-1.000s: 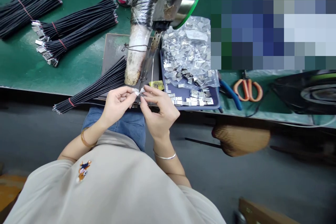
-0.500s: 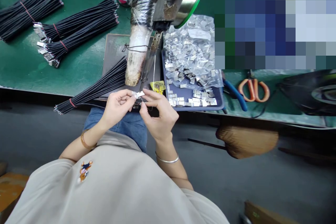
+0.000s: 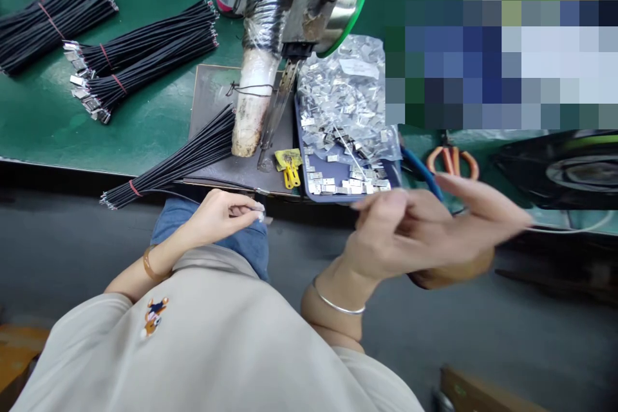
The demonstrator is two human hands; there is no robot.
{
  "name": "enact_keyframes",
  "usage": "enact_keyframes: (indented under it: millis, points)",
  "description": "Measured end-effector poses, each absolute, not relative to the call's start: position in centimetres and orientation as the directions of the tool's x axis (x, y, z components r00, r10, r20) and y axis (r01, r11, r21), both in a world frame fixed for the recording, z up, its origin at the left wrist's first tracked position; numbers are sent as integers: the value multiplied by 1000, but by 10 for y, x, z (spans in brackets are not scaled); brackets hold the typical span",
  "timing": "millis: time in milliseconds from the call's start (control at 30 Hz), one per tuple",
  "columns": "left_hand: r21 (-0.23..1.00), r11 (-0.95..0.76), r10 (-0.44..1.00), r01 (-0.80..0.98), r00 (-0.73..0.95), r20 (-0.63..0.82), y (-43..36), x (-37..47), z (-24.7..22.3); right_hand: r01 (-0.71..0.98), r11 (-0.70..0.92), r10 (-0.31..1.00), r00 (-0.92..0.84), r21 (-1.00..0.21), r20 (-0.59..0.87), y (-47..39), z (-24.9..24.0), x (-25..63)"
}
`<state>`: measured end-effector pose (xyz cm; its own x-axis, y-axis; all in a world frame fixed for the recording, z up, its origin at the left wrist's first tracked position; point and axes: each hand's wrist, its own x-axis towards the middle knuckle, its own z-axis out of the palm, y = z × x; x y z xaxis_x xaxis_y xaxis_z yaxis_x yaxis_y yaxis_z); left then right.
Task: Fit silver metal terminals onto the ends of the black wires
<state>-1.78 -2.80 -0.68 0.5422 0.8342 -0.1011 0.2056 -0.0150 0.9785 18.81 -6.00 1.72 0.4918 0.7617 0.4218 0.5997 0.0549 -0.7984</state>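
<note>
My left hand (image 3: 226, 214) pinches a small metal piece (image 3: 262, 214) between thumb and fingertips; it pokes out rightward, toward my other hand, too covered for its long axis to show. A loose black cable (image 3: 167, 192) runs in from the left toward this grip. My right hand (image 3: 398, 232) is blurred, well apart to the right; I cannot tell whether its fingers hold anything. Beyond its fingertips, and nearer to it than to my left, lies the blue tray (image 3: 333, 199) with loose connectors (image 3: 355, 187); a thin pale strand (image 3: 350, 151) slants down over them toward that hand. A yellow clip (image 3: 291, 174) lies beyond and between both hands. Past my left grip, a black cable bundle (image 3: 193, 149) slants away rightward, toward the wrapped duct (image 3: 250, 103).
</note>
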Motion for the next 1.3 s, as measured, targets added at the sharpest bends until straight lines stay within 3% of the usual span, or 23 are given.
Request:
enact_keyframes:
  millis: [67,133,233,333,467,767,867,967,1067,1167,1300]
  points:
    - [983,-56,907,177,420,-24,-26,-21,-11,638,-13,791,478,-770,383,-55,18,202]
    - [945,-229,944,233,291,157,-19,-24,-12,705,-60,842,416,-707,343,-45,11,217]
    - [706,-492,870,510,253,423,1,-25,-12,786,-91,880,351,-612,320,-22,-6,240]
    - [441,-481,861,758,315,399,21,-22,-14,818,-97,936,268,-567,226,-2,-18,256]
    - [341,-470,867,814,353,352,30,-18,-20,856,-86,960,208,-509,186,7,-20,262]
    - [495,-680,721,541,369,586,4,-26,-24,899,-87,980,154,-428,124,-6,-13,261]
    - [557,-726,688,404,415,595,-6,-23,-22,862,-80,955,211,-501,210,-13,-9,252]
    - [620,-709,699,337,454,553,-16,-18,-19,739,-27,878,340,-673,337,-26,0,232]
    - [768,-553,820,323,372,434,-24,-13,-14,530,58,850,419,-846,321,-43,11,208]
    - [957,-230,935,179,313,166,-23,-11,-7,337,132,906,341,-932,251,-54,15,183]
    - [986,142,921,-81,377,-102,-14,-13,0,281,231,914,265,-931,307,-55,10,157]
